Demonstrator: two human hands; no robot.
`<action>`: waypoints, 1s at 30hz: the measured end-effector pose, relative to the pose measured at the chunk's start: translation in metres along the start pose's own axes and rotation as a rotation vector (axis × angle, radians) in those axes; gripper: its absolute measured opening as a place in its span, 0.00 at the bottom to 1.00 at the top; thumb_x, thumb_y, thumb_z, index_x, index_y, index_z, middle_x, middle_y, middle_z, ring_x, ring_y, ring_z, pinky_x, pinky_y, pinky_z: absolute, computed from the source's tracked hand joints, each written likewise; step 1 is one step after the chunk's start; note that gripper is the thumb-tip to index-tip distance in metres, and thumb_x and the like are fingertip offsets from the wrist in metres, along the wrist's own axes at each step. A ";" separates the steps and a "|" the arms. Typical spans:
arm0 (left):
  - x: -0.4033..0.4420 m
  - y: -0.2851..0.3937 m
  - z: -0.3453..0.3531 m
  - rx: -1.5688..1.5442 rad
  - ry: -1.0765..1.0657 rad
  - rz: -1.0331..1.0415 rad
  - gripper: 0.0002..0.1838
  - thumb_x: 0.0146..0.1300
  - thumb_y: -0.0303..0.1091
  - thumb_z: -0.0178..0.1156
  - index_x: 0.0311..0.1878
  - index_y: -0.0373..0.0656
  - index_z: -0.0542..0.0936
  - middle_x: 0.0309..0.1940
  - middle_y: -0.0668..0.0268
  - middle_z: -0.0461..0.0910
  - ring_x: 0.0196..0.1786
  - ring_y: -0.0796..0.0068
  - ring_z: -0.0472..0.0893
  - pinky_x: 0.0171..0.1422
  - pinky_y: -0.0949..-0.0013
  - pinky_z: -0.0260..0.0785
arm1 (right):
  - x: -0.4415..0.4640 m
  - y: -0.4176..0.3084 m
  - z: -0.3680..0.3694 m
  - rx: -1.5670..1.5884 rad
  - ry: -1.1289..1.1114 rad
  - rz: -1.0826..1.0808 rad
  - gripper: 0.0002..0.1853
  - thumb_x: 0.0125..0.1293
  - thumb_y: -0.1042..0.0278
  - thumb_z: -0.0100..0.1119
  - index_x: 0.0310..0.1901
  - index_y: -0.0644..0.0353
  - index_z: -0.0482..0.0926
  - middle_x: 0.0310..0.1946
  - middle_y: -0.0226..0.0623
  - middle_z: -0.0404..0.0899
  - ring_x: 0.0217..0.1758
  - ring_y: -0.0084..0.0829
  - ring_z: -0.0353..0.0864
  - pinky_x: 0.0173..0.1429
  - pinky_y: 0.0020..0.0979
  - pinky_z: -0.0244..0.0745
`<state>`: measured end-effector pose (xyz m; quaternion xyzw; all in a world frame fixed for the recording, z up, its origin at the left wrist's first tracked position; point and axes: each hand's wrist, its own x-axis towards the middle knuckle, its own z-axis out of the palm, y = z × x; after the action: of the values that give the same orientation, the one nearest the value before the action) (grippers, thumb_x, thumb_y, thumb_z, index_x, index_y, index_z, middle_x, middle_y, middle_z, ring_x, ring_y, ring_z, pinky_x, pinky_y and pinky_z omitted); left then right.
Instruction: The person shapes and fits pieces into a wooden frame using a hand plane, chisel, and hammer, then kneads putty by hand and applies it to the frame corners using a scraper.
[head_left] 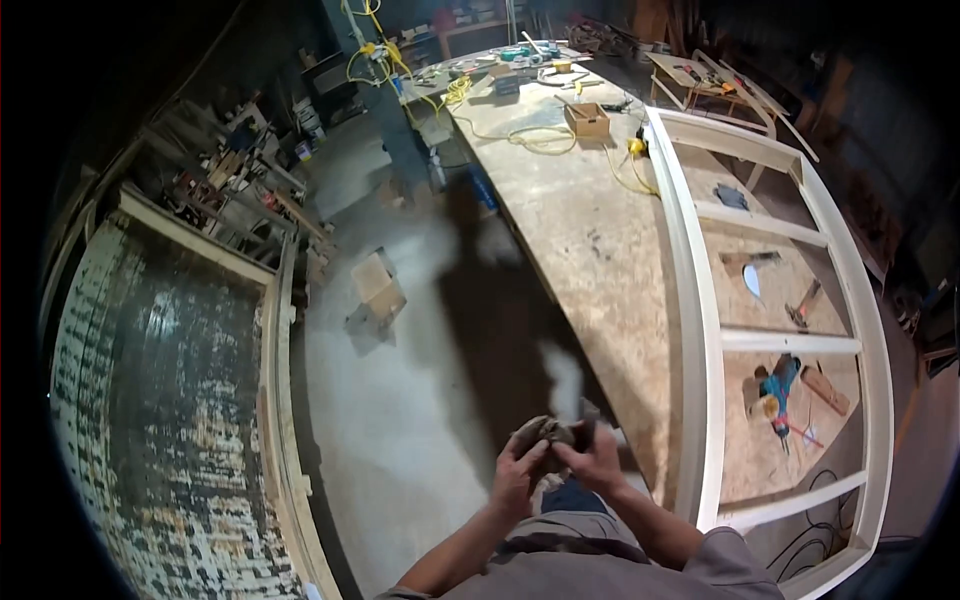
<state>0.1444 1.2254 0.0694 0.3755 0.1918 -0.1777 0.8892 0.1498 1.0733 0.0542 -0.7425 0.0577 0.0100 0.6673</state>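
Note:
A crumpled brownish rag [547,432] is bunched between my two hands, low in the middle of the head view. My left hand [513,470] has its fingers wrapped round the left side of it. With bent fingers, my right hand [594,460] closes on the rag's right side, thumb pressed against it. Just beyond the right hand rises a pale, blade-like shape [566,385]; whether it is held or is light on the floor, I cannot tell. The long plywood worktable [590,270] stands to the right of both hands.
A white wooden frame [708,350] with crossbars lies along the table's right side. Within its openings show a teal power drill [780,390], a hammer [803,303] and a wood block [825,389]. A cardboard box [587,120] sits farther back. A weathered panel [170,400] stands at left.

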 end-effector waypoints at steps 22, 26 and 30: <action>0.536 0.331 0.015 0.350 -0.460 -0.125 0.28 0.74 0.27 0.53 0.75 0.43 0.64 0.62 0.57 0.77 0.60 0.61 0.80 0.65 0.60 0.75 | 0.524 -0.050 0.165 0.140 0.168 -0.001 0.31 0.62 0.64 0.63 0.66 0.66 0.68 0.59 0.51 0.76 0.66 0.45 0.76 0.71 0.39 0.70; 0.550 0.337 0.096 0.468 -0.518 -0.405 0.30 0.79 0.52 0.47 0.76 0.44 0.64 0.63 0.59 0.76 0.63 0.63 0.78 0.66 0.59 0.72 | 0.562 -0.045 0.135 0.277 0.375 0.223 0.41 0.54 0.48 0.78 0.63 0.66 0.71 0.51 0.43 0.83 0.53 0.34 0.82 0.62 0.33 0.76; 0.584 0.318 0.168 0.621 -0.799 -0.597 0.34 0.78 0.56 0.44 0.78 0.43 0.62 0.64 0.60 0.75 0.65 0.64 0.75 0.69 0.62 0.68 | 0.569 -0.044 0.059 0.673 0.394 0.365 0.19 0.58 0.56 0.69 0.45 0.61 0.83 0.39 0.33 0.84 0.40 0.26 0.81 0.45 0.32 0.77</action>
<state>0.8296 1.2094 0.0916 0.4520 -0.1215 -0.5961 0.6523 0.7228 1.0951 0.0395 -0.4486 0.3144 -0.0336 0.8359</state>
